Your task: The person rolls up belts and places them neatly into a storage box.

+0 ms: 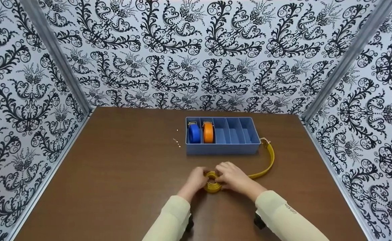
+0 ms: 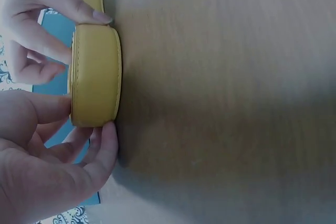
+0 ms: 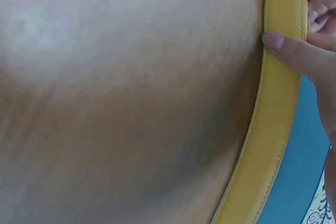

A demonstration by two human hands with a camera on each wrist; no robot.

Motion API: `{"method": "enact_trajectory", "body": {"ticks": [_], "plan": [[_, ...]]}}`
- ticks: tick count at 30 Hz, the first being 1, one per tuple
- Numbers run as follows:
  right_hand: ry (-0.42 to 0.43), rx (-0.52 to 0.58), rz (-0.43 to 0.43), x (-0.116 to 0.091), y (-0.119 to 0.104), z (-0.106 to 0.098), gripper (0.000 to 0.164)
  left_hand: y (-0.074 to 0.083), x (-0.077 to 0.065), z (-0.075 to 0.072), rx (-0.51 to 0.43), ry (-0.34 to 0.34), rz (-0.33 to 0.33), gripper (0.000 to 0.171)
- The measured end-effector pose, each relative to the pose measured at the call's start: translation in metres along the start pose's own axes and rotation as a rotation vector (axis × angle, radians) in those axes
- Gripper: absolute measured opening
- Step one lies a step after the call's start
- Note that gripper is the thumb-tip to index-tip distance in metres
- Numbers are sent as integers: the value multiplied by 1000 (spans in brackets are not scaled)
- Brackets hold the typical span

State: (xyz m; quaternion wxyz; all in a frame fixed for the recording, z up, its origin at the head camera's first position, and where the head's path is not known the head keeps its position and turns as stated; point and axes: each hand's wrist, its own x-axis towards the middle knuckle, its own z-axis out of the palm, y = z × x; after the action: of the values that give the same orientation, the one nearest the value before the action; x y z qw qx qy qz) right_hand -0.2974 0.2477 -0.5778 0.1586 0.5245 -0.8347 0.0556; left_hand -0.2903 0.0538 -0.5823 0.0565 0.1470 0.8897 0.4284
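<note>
A yellow belt (image 1: 212, 189), stitched along its edges, stands on edge on the table, partly wound into a coil. My left hand (image 1: 197, 179) grips the coil's left side, thumb and fingers around it. From the other side my right hand (image 1: 234, 176) pinches the coil, its thumb (image 3: 299, 56) pressed on the outer strap in the right wrist view. The unwound length (image 1: 271, 159) curves right and back to a metal buckle (image 1: 265, 141) beside the box's right end. In the left wrist view both hands' fingertips meet the coil (image 2: 97, 80).
A blue divided box (image 1: 222, 149) stands behind the hands. Its leftmost compartment holds a rolled blue belt (image 1: 194, 133), and the one beside it a rolled orange belt (image 1: 208, 132). Small bright specks (image 1: 177, 143) show on the table (image 1: 122, 167) left of the box. Patterned walls (image 1: 196, 73) enclose the table.
</note>
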Motion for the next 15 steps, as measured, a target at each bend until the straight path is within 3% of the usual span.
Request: {"method": "enact_trajectory", "body": {"ticks": [7, 12, 15], "plan": [[21, -28, 18, 6, -10, 5, 24, -2, -4, -2, -81, 97, -71, 23], [-2, -31, 66, 12, -21, 9, 23, 2, -11, 1, -52, 148, -143, 36], [-1, -43, 113, 16, -27, 12, 26, 4, -14, 3, -17, 203, -137, 38]]}}
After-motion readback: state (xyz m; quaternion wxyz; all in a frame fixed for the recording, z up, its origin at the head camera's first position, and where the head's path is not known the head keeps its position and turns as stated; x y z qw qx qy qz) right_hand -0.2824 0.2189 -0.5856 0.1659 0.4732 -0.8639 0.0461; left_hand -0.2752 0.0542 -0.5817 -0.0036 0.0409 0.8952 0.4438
